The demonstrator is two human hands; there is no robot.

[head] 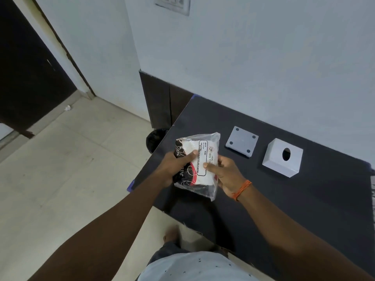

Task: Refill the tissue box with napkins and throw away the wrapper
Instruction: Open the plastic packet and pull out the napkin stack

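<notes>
Napkins [203, 159] sealed in wrapper [211, 138] | both hands gripping; box [281, 159] apart

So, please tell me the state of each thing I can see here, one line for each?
napkin pack: still in its clear wrapper, held above the table by both hands.
left hand: grip closed on the pack's left side.
right hand: grip closed on the pack's right side.
tissue box cover: taken off, standing on the table, round hole showing.
tissue box base plate: lying flat, separate from the cover.
bin: on the floor beside the table, contents not visible.
</notes>
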